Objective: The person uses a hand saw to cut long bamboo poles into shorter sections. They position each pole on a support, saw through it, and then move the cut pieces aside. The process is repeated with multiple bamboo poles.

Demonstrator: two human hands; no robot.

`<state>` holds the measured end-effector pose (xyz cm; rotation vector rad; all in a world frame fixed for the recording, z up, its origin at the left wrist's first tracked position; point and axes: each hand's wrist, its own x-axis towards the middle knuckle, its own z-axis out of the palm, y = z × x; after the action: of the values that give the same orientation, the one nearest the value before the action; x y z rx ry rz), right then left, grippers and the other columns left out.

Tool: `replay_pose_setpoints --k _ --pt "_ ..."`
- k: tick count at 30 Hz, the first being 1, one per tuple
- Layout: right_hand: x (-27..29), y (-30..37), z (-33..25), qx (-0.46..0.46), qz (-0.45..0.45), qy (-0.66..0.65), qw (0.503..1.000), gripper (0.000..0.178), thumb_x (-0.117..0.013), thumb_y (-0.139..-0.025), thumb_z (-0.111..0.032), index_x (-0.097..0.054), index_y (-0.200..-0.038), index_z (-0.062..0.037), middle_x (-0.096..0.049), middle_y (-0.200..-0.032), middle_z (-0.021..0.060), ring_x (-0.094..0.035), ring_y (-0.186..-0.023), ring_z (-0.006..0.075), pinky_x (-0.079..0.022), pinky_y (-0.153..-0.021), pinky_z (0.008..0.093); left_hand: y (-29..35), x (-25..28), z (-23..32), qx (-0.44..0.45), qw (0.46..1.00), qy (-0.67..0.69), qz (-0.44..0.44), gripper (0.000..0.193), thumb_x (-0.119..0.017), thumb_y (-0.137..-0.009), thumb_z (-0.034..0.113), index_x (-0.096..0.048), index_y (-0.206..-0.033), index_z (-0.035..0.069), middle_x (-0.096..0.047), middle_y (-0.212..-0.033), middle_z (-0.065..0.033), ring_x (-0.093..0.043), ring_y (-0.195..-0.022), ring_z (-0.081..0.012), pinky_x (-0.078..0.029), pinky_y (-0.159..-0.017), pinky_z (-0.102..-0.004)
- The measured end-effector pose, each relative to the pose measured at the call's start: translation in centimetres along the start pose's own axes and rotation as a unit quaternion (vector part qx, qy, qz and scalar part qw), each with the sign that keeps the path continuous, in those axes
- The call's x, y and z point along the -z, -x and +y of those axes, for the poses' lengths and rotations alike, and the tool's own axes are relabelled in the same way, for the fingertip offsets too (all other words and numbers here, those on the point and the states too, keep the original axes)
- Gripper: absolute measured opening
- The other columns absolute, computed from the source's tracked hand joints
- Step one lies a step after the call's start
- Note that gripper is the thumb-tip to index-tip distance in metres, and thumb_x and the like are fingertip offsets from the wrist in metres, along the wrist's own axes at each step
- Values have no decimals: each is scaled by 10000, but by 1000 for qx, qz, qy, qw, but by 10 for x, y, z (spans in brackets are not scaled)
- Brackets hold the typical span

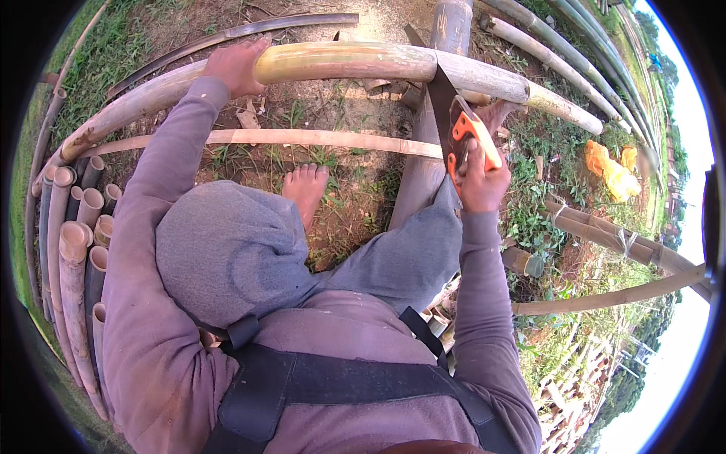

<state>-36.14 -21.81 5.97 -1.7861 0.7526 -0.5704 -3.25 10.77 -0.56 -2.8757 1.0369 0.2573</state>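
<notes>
A long pale bamboo pole [340, 62] lies crosswise in front of me, over a thicker bamboo log [451, 26]. My left hand [236, 68] is closed over the pole, left of its middle. With its fingers wrapped round the orange handle, my right hand [484, 178] holds a handsaw [442, 102]. The saw's dark blade slants up to the pole, and its upper end meets the pole just right of the log. How deep the blade sits in the bamboo I cannot tell. Sawdust [355, 106] is spread on the ground below the pole.
My bare foot [306, 193] stands on soil near a split bamboo strip [302, 137]. Cut bamboo lengths [73, 242] are stacked at the left. More poles [552, 57] lie at the far right, beyond a yellow-orange cloth or bag [611, 170]. A bamboo rail [605, 236] stands at the right.
</notes>
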Motion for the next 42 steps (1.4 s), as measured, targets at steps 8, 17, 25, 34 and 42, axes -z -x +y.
replay_pose_setpoints --k 8,17,25,34,42 --pt "12 19 34 -10 20 -17 1000 151 -683 -1043 -140 -607 -1002 -15 -576 -670 -29 -522 -531 42 -417 -444 222 -5 -9 4 -13 999 39 17 961 -886 -664 344 -486 -1519 165 -701 -1248 -172 -686 -1133 -371 -554 -963 -482" --pt "32 41 0 -34 -7 3 999 238 -709 -1028 -196 -629 -1121 8 -635 -713 14 -556 -550 52 -440 -451 212 5 -12 -6 -7 999 30 43 960 -887 -663 348 -494 -1519 162 -708 -1236 -160 -690 -1120 -365 -547 -963 -494" --pt "-27 -36 24 8 35 8 999 205 -727 -1021 -181 -654 -968 3 -631 -699 -5 -560 -591 49 -467 -527 242 -6 -6 7 -26 998 45 39 945 -881 -664 335 -488 -1509 178 -692 -1272 -162 -681 -1142 -369 -545 -975 -494" --pt "47 75 -2 -41 18 16 999 182 -695 -1037 -171 -618 -1039 -6 -584 -641 -6 -528 -490 51 -417 -441 214 6 -22 -8 -7 999 30 26 943 -871 -665 359 -491 -1510 182 -694 -1278 -151 -684 -1145 -369 -548 -978 -504" --pt "-31 -69 25 21 7 58 998 224 -727 -1021 -192 -673 -1004 25 -675 -747 21 -579 -590 49 -460 -503 262 -8 -7 5 -44 997 46 54 963 -875 -668 359 -478 -1524 167 -690 -1272 -169 -686 -1127 -380 -555 -966 -497"
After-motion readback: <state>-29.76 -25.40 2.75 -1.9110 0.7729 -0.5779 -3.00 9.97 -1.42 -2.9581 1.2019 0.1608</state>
